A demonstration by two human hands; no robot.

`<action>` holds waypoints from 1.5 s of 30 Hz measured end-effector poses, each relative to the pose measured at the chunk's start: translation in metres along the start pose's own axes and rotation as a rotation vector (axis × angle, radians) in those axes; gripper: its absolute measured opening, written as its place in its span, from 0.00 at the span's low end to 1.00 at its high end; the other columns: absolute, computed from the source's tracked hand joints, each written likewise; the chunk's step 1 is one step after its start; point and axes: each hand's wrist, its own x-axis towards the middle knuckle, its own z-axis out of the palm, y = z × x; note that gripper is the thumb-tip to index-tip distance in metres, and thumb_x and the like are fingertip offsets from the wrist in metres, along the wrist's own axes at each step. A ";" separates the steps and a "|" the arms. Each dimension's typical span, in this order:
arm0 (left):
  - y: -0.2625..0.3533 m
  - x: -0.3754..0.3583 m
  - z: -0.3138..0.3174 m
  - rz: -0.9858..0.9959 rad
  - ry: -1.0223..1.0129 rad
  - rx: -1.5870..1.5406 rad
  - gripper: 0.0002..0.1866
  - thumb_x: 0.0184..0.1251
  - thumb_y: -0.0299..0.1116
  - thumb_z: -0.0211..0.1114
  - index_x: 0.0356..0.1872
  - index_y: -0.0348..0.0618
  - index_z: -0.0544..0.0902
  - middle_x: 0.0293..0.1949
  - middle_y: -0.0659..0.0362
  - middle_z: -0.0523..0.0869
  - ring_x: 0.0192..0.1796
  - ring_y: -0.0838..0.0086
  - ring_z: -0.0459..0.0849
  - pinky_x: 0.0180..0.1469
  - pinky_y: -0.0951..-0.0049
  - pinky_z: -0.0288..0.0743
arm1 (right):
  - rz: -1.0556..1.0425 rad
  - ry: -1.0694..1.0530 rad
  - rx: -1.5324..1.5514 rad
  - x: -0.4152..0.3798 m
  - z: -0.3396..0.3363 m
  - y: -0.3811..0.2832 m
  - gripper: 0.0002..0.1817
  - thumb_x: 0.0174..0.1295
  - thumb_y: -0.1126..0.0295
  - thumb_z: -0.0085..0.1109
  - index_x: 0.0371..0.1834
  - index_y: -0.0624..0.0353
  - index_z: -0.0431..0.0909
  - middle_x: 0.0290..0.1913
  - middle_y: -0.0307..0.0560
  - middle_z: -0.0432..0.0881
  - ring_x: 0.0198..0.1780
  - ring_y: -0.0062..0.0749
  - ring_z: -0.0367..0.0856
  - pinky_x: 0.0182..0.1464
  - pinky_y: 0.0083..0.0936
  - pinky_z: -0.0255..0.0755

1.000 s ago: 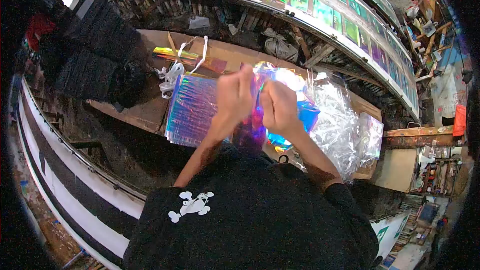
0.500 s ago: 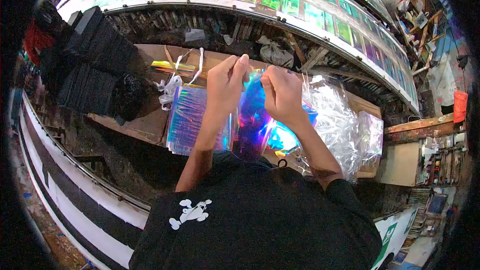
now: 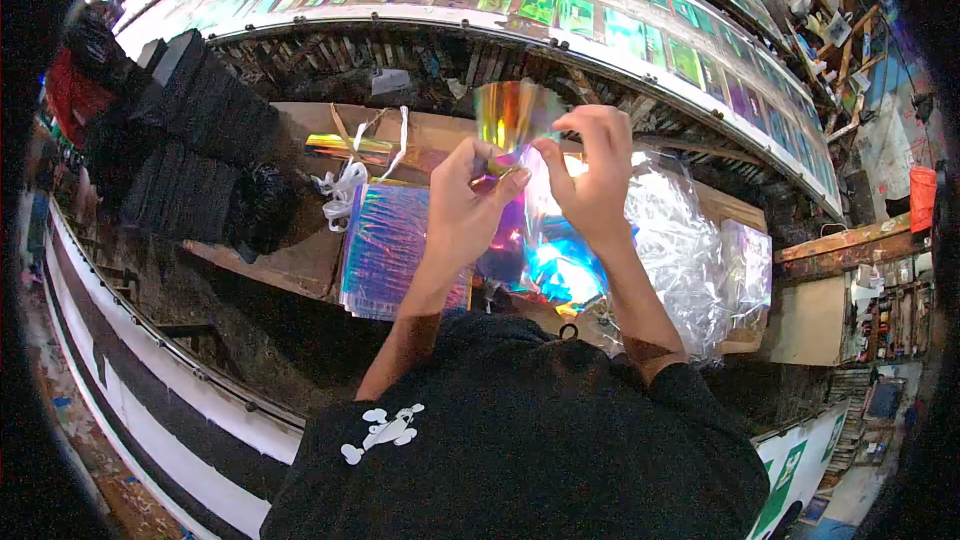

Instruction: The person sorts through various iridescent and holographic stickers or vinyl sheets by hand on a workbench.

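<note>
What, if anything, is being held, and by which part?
The left hand pinches a shiny, iridescent plastic sheet below its curled upper part; whether the right hand holds it is unclear.

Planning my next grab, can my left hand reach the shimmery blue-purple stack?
Probably yes: the stack lies near your left hand, mostly uncovered, though that hand seems to hold shiny film.

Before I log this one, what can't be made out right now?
Head view: whether the right hand touches the raised film; glare.
Head view: part of the blue stack, behind the left arm.
Head view: markings on the green sheets, too small.
Head view: rest of the shirt, cut off below.
</note>
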 end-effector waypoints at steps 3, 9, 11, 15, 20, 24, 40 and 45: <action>-0.001 -0.003 0.007 -0.098 0.056 -0.196 0.13 0.56 0.22 0.73 0.33 0.38 0.74 0.33 0.62 0.82 0.35 0.82 0.80 0.37 0.80 0.76 | 0.500 -0.288 0.432 -0.018 -0.008 -0.005 0.14 0.62 0.60 0.66 0.31 0.60 0.78 0.25 0.42 0.76 0.27 0.28 0.75 0.33 0.26 0.69; -0.004 -0.006 0.014 -0.025 -0.070 0.027 0.16 0.49 0.21 0.75 0.32 0.39 0.73 0.33 0.60 0.82 0.37 0.83 0.80 0.36 0.79 0.77 | 0.750 -0.566 0.689 -0.029 -0.013 -0.001 0.14 0.59 0.62 0.69 0.30 0.63 0.82 0.25 0.45 0.84 0.27 0.23 0.81 0.31 0.24 0.74; 0.005 -0.005 0.020 0.003 -0.145 0.130 0.16 0.48 0.20 0.75 0.33 0.39 0.74 0.33 0.59 0.83 0.35 0.82 0.81 0.35 0.79 0.78 | 0.790 -0.582 0.710 -0.040 -0.020 0.007 0.10 0.56 0.66 0.71 0.30 0.62 0.84 0.26 0.47 0.85 0.27 0.24 0.82 0.31 0.25 0.74; -0.012 -0.011 0.043 -0.382 -0.233 -0.221 0.10 0.60 0.26 0.72 0.33 0.38 0.77 0.32 0.59 0.84 0.32 0.81 0.82 0.37 0.79 0.78 | 0.806 -0.595 0.651 -0.066 -0.048 0.030 0.09 0.56 0.69 0.70 0.30 0.63 0.81 0.26 0.40 0.83 0.29 0.21 0.78 0.34 0.23 0.71; -0.062 -0.013 0.080 -0.257 -0.241 -0.007 0.10 0.69 0.29 0.66 0.29 0.40 0.74 0.31 0.59 0.85 0.32 0.81 0.81 0.33 0.81 0.74 | 0.950 -0.532 0.587 -0.122 -0.078 0.092 0.08 0.56 0.73 0.68 0.29 0.65 0.78 0.26 0.40 0.83 0.31 0.23 0.82 0.35 0.24 0.75; -0.111 0.002 0.105 -0.195 -0.078 -0.179 0.14 0.69 0.28 0.64 0.30 0.40 0.67 0.33 0.52 0.83 0.29 0.76 0.82 0.28 0.78 0.77 | 1.259 -0.319 0.546 -0.193 -0.135 0.214 0.06 0.62 0.74 0.64 0.36 0.65 0.77 0.33 0.47 0.83 0.36 0.33 0.88 0.32 0.27 0.84; -0.285 -0.075 0.097 -0.503 0.296 0.750 0.14 0.65 0.32 0.67 0.30 0.37 0.69 0.27 0.53 0.80 0.26 0.67 0.79 0.29 0.66 0.76 | 1.607 -0.546 -0.481 -0.416 -0.377 0.508 0.13 0.57 0.67 0.60 0.41 0.63 0.80 0.30 0.43 0.84 0.26 0.35 0.84 0.24 0.28 0.74; -0.311 -0.083 0.066 -0.490 0.247 0.938 0.18 0.61 0.39 0.71 0.34 0.36 0.75 0.31 0.53 0.83 0.32 0.65 0.82 0.39 0.65 0.78 | 1.327 -0.780 -0.653 -0.618 -0.402 0.591 0.15 0.61 0.50 0.58 0.36 0.44 0.88 0.40 0.46 0.88 0.37 0.33 0.87 0.36 0.36 0.81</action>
